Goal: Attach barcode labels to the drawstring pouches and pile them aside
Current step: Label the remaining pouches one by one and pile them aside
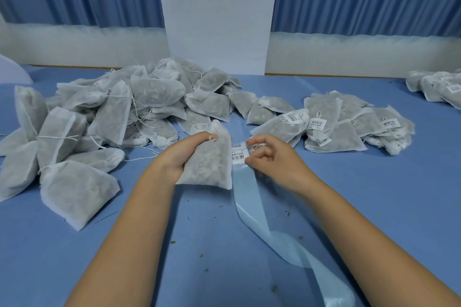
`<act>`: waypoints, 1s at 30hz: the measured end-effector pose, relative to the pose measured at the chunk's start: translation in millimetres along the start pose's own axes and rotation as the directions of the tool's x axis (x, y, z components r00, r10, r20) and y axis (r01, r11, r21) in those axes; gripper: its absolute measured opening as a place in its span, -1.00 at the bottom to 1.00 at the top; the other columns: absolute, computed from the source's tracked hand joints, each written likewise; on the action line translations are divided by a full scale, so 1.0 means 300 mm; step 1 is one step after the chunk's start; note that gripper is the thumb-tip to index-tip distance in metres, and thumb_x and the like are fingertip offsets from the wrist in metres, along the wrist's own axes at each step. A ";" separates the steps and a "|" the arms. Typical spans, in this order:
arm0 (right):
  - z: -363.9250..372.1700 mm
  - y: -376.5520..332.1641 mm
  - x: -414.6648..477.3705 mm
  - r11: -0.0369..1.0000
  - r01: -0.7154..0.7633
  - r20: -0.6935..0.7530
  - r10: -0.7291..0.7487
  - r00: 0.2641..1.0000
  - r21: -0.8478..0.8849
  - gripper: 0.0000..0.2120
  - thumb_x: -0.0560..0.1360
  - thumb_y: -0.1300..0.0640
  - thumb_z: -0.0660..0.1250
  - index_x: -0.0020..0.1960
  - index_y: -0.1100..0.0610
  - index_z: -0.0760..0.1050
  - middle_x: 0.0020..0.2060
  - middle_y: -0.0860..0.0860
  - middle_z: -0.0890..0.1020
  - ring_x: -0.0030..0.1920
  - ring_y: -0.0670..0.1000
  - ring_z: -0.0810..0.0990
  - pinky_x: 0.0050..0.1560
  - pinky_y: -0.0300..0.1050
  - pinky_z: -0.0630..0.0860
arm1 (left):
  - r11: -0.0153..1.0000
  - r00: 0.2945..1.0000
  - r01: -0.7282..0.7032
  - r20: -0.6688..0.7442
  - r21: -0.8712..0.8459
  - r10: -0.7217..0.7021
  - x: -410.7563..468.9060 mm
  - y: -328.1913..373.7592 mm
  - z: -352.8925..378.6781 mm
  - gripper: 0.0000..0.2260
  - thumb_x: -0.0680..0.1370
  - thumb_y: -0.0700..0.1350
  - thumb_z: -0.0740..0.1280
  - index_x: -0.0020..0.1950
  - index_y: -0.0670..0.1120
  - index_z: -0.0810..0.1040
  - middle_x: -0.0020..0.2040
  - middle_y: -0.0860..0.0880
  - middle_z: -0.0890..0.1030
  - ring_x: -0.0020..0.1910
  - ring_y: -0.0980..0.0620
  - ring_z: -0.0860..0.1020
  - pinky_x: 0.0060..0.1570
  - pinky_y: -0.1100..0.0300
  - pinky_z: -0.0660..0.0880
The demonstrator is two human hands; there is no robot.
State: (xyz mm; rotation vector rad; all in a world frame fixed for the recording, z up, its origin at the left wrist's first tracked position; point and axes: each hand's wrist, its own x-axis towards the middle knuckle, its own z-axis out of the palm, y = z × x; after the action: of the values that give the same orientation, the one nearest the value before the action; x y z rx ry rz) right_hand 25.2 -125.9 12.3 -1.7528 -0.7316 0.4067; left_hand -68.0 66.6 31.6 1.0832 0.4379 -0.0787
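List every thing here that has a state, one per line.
held pouch, filled, no label on the face shown.
left hand, grips the held pouch.
label strip, near part peeled bare, labels left at the far end.
right hand, pinches the label strip at that end.
left pile, pouches unlabelled as far as seen.
right pile, pouches labelled.

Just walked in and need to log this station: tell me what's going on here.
A person is labelling pouches at a blue table. The left hand holds one drawstring pouch, which shows no label. Beside it, the right hand pinches the backing strip at its barcode labels. An unlabelled pile lies to the left and a labelled pile to the right.
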 end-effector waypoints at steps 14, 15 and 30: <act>0.008 0.001 -0.019 0.915 0.291 -0.165 -0.345 0.924 -0.280 -0.72 0.45 0.35 0.40 -0.03 -0.04 0.63 -0.25 -0.15 0.58 -0.27 -0.15 0.52 -0.17 -0.43 0.42 | 0.968 0.985 0.112 0.153 -0.225 -0.078 0.021 -0.022 0.019 -0.72 0.37 -0.11 0.35 -0.10 -0.27 0.73 -0.03 -0.06 0.59 -0.36 0.13 0.63 -0.34 0.33 0.57; 0.009 0.003 -0.019 0.897 0.311 -0.176 -0.377 0.909 -0.315 -0.74 0.46 0.34 0.41 -0.02 0.00 0.65 -0.24 -0.15 0.58 -0.25 -0.14 0.53 -0.17 -0.44 0.40 | 0.959 0.983 0.123 0.166 -0.256 -0.082 0.020 -0.021 0.020 -0.72 0.38 -0.12 0.35 -0.10 -0.29 0.73 -0.08 -0.05 0.61 -0.37 0.13 0.63 -0.34 0.33 0.57; 0.006 -0.060 -0.039 0.921 0.387 -0.367 -0.347 0.863 0.039 -0.78 0.47 0.31 0.43 -0.18 -0.01 0.62 -0.20 0.04 0.58 -0.24 -0.12 0.49 -0.17 -0.31 0.43 | 0.996 0.999 0.041 -0.031 -0.084 -0.044 0.038 -0.024 -0.014 -0.79 0.50 -0.10 0.38 0.09 -0.15 0.64 -0.15 -0.01 0.62 -0.19 0.07 0.61 -0.03 0.21 0.54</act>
State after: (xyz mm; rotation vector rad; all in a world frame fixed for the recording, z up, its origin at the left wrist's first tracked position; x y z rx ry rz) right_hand 10.4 -129.2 27.8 -1.4813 -0.7436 -0.1291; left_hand -60.9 68.4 19.7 0.9942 0.4895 -0.0803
